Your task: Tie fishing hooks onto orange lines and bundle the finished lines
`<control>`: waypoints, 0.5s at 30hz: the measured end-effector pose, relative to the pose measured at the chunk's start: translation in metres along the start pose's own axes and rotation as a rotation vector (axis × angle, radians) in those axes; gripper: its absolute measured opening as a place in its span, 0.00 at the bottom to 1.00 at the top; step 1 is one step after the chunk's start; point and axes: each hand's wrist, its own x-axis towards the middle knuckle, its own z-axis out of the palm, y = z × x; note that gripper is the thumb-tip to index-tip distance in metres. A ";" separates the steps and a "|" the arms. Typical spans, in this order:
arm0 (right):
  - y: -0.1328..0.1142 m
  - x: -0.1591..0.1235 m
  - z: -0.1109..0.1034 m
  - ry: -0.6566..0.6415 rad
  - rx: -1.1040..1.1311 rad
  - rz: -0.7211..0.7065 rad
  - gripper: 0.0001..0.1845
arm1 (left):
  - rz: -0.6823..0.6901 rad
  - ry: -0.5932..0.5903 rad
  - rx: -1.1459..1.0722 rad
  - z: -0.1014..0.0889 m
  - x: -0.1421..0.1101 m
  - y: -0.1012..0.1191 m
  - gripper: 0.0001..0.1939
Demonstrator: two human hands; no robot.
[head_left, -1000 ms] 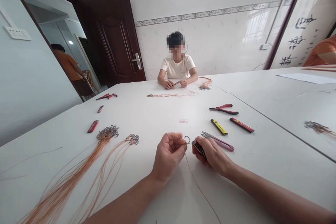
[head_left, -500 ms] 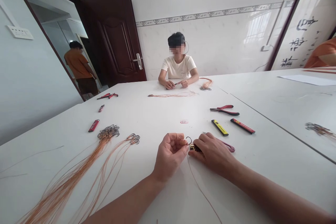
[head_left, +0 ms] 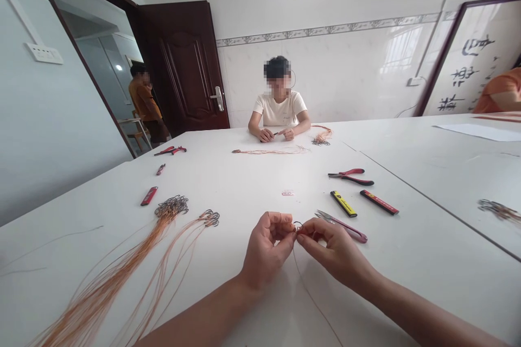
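Note:
My left hand is closed in a pinch on a small dark fish hook just above the white table. My right hand meets it from the right, fingertips pinched on the thin orange line at the hook. The line trails down toward me across the table. Pink-handled snips lie just behind my right hand.
Bundles of orange lines with hooks fan out at the left. Red pliers, a yellow lighter and a red lighter lie at the right. A person in a white shirt sits opposite; another person stands in the doorway.
My right hand has let go of the small dark object it held and now pinches the line at the hook. The person in the doorway has walked to the right.

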 end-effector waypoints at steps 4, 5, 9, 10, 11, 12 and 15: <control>0.001 -0.001 0.000 -0.030 0.079 0.041 0.08 | 0.003 -0.005 0.029 0.000 0.000 0.001 0.10; 0.002 -0.001 0.001 -0.032 0.095 0.050 0.08 | 0.003 -0.003 0.037 0.000 0.000 0.002 0.10; 0.006 0.000 0.002 -0.034 0.150 0.067 0.09 | 0.007 0.007 0.083 -0.001 0.000 0.004 0.10; 0.007 0.000 0.003 -0.034 0.160 0.070 0.09 | 0.008 0.005 0.097 -0.001 0.000 0.005 0.10; 0.008 0.000 0.003 -0.034 0.169 0.072 0.09 | 0.010 0.002 0.108 -0.001 -0.001 0.005 0.10; 0.009 0.001 0.003 -0.031 0.176 0.071 0.09 | 0.015 0.000 0.116 -0.001 -0.001 0.005 0.10; 0.009 0.000 0.003 -0.018 0.173 0.054 0.09 | 0.042 -0.001 0.130 -0.001 -0.001 0.005 0.10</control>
